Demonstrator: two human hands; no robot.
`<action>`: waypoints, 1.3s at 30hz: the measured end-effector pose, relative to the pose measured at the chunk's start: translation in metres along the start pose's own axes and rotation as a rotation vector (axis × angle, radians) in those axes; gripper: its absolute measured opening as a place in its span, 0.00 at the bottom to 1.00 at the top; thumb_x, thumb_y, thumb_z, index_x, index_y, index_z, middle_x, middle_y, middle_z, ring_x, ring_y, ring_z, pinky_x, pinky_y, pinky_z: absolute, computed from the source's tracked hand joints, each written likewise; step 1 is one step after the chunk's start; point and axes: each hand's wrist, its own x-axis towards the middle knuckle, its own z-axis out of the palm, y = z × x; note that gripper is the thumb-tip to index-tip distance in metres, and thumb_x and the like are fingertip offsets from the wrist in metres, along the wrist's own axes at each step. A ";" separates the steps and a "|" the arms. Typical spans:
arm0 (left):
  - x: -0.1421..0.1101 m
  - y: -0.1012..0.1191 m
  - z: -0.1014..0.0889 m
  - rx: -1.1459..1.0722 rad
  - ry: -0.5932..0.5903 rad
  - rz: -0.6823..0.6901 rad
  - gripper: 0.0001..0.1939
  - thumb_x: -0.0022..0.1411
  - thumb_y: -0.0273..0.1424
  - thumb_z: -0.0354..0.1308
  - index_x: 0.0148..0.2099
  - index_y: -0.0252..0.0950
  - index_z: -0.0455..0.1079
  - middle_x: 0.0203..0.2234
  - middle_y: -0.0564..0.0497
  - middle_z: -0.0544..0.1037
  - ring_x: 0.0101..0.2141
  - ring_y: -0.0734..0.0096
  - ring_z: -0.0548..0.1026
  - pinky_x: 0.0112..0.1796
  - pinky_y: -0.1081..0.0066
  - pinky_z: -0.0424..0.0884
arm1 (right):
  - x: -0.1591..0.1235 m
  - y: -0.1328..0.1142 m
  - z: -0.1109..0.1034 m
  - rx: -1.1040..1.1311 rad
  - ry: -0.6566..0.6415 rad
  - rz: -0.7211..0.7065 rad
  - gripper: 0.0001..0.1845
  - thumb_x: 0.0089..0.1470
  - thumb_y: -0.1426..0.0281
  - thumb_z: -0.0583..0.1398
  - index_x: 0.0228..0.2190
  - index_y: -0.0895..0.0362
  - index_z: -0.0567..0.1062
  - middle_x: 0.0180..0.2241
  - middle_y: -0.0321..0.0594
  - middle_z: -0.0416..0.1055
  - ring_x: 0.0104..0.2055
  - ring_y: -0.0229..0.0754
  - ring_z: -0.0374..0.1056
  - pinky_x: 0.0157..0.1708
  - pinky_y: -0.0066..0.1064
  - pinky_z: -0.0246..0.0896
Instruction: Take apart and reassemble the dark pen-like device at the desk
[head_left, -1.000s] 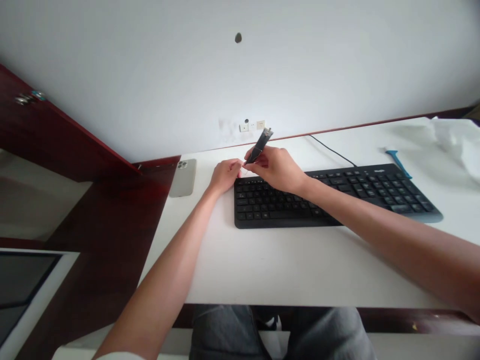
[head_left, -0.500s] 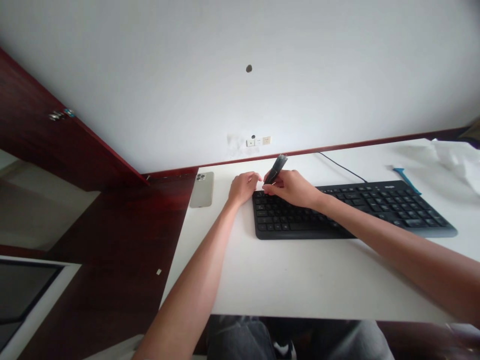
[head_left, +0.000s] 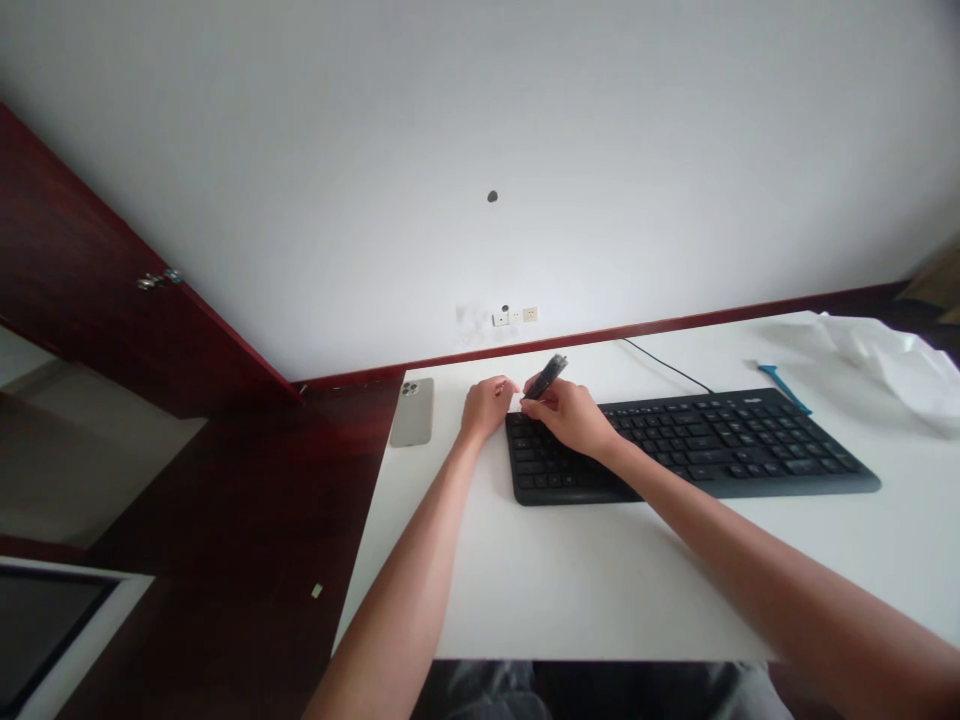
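A black keyboard (head_left: 697,445) lies on the white table (head_left: 600,570). My right hand (head_left: 574,415) rests over the keyboard's far left corner and grips a slim dark tool (head_left: 546,376) like a pen, its free end pointing up and to the right. My left hand (head_left: 487,407) sits just left of that corner, fingers curled in a pinch next to the tool's lower tip. What the left fingers pinch is too small to name.
A grey phone (head_left: 412,411) lies face down at the table's far left edge. A blue tool (head_left: 784,387) sits behind the keyboard's right end, with white crumpled sheeting (head_left: 900,365) beyond it. The keyboard's cable (head_left: 664,365) runs toward the wall. Dark red wood furniture (head_left: 225,500) borders the left.
The view has tilted up, so everything sits lower in the picture. The dark tool has leaned flatter in my right hand. Both hands stay together at the keyboard's far left corner.
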 end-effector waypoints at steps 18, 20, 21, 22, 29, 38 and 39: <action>-0.009 -0.012 -0.005 -0.371 0.225 -0.057 0.13 0.64 0.33 0.52 0.32 0.36 0.75 0.18 0.57 0.65 0.22 0.73 0.65 0.27 0.74 0.59 | -0.006 0.012 0.003 0.099 -0.022 -0.036 0.08 0.59 0.67 0.63 0.40 0.55 0.76 0.33 0.41 0.81 0.36 0.46 0.79 0.40 0.33 0.71; -0.009 -0.012 -0.005 -0.372 0.200 -0.049 0.13 0.64 0.34 0.53 0.32 0.36 0.75 0.19 0.57 0.65 0.22 0.74 0.64 0.27 0.74 0.58 | -0.007 0.010 0.001 0.105 -0.067 -0.078 0.07 0.60 0.67 0.62 0.40 0.55 0.75 0.36 0.41 0.82 0.38 0.46 0.79 0.41 0.33 0.71; -0.009 -0.012 -0.005 -0.373 0.194 -0.046 0.13 0.64 0.34 0.53 0.32 0.36 0.75 0.19 0.57 0.65 0.22 0.74 0.64 0.27 0.74 0.58 | -0.008 0.009 0.000 0.103 -0.085 -0.093 0.07 0.60 0.68 0.62 0.41 0.55 0.75 0.37 0.42 0.82 0.39 0.46 0.80 0.42 0.33 0.71; -0.009 -0.012 -0.005 -0.376 0.188 -0.043 0.13 0.64 0.34 0.53 0.32 0.36 0.75 0.19 0.57 0.65 0.22 0.74 0.64 0.27 0.74 0.58 | -0.008 0.007 -0.001 0.091 -0.090 -0.096 0.07 0.61 0.68 0.62 0.41 0.55 0.76 0.37 0.42 0.82 0.39 0.46 0.80 0.42 0.33 0.70; -0.007 -0.011 -0.006 -0.366 0.129 -0.007 0.13 0.65 0.35 0.54 0.33 0.35 0.77 0.18 0.57 0.66 0.21 0.74 0.63 0.26 0.73 0.57 | -0.007 0.006 0.005 -0.001 -0.023 -0.032 0.08 0.62 0.66 0.62 0.41 0.57 0.76 0.32 0.42 0.81 0.35 0.46 0.78 0.39 0.34 0.69; -0.004 -0.015 -0.003 -0.336 0.044 0.028 0.13 0.64 0.33 0.54 0.37 0.36 0.79 0.22 0.55 0.73 0.25 0.72 0.69 0.30 0.73 0.64 | -0.004 0.014 0.014 0.078 0.005 -0.032 0.11 0.63 0.60 0.62 0.39 0.55 0.74 0.29 0.40 0.80 0.30 0.44 0.77 0.33 0.33 0.68; -0.004 -0.015 -0.003 -0.330 0.037 0.033 0.12 0.64 0.33 0.55 0.37 0.36 0.79 0.23 0.55 0.74 0.25 0.72 0.70 0.30 0.74 0.64 | -0.003 0.013 0.015 0.064 0.011 -0.035 0.12 0.63 0.59 0.63 0.39 0.55 0.75 0.29 0.40 0.80 0.30 0.44 0.77 0.33 0.32 0.67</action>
